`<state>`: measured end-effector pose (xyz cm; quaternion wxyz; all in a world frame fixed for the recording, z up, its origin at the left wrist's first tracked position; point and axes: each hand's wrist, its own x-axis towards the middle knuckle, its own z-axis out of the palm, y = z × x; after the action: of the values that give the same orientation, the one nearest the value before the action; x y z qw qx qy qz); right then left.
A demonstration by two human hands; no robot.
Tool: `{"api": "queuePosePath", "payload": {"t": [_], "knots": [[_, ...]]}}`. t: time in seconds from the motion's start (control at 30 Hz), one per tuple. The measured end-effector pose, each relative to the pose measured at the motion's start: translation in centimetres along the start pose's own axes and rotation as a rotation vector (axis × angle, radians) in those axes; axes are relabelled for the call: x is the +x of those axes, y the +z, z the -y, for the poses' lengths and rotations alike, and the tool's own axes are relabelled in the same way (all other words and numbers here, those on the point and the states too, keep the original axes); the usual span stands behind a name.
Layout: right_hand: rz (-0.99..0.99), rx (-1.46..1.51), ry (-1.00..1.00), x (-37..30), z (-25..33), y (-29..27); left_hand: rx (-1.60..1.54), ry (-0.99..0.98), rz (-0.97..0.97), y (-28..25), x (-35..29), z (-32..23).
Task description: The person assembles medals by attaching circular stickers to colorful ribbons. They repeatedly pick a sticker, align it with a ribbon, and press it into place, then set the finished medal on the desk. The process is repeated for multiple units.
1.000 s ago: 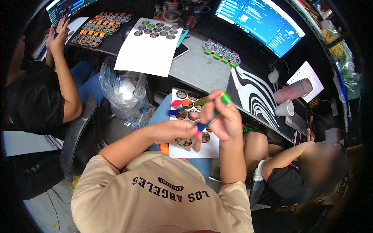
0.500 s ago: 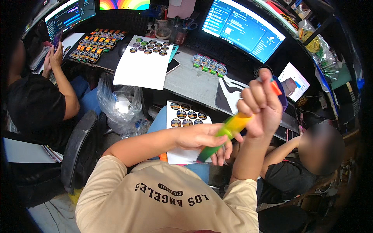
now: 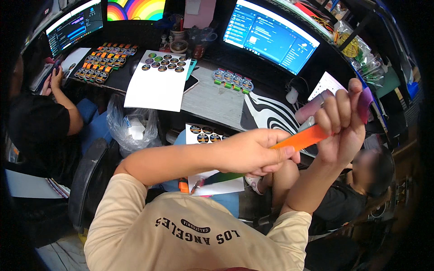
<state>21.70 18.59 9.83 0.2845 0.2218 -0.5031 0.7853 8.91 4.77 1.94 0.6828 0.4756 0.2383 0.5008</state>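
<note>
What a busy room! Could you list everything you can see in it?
Desk: apparently one, grey and black, upper middle
Ribbon: apparently one, orange, green and purple, right of centre
Lap sheet: one, white with dark circles, lap
Desk sheet: one, white with circles, desk
Ribboned discs: many, dark with orange, desk left; four, pale with green, desk centre
Screens: three, two bluish, one rainbow, back
Mouse pad: one, black-and-white, desk right
Tumbler: one, pink, partly hidden, desk right
Plastic bag: one, clear, left
Chair: one, black, left
Co-workers: two, black shirts, either side
Shirt: one, tan, bottom
Left hand: one, fingers gripping ribbon
Right hand: one, raised, holding ribbon
</note>
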Motion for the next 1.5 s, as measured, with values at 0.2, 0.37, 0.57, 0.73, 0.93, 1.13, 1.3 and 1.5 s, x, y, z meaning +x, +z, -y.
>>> {"api": "queuePosePath", "payload": {"t": [0.2,0.37,0.57,0.73,0.93,1.13,1.3,1.5], "knots": [[0.019,-0.350,-0.115,-1.0,0.4,-3.5,0.049,-0.129,-0.071,-0.1,-2.7,-3.4],[-0.080,-0.612,-0.094,-2.6,-0.3,-4.3,0.162,-0.201,-0.192,-0.2,-2.7,-2.9],[0.269,-1.556,0.014,-2.3,1.5,-0.3,0.477,-0.245,-0.265,-0.8,-2.1,-3.2],[0.446,-1.745,0.043,-2.0,1.5,1.1,0.607,-0.252,-0.278,-0.6,-2.6,-4.3],[0.484,-1.652,0.052,-2.1,1.3,0.7,0.499,-0.295,-0.227,-0.2,-3.2,-4.6],[0.433,-1.574,0.058,-2.6,0.8,-0.3,0.436,-0.299,-0.228,-0.5,-3.4,-4.4],[0.414,-1.642,-0.043,-3.7,-0.5,-1.0,0.411,-0.308,-0.241,-0.6,-3.5,-4.5],[0.584,-1.918,-0.422,-5.4,-2.6,-2.0,0.237,-0.361,-0.212,-1.2,-4.0,-5.2]]}}
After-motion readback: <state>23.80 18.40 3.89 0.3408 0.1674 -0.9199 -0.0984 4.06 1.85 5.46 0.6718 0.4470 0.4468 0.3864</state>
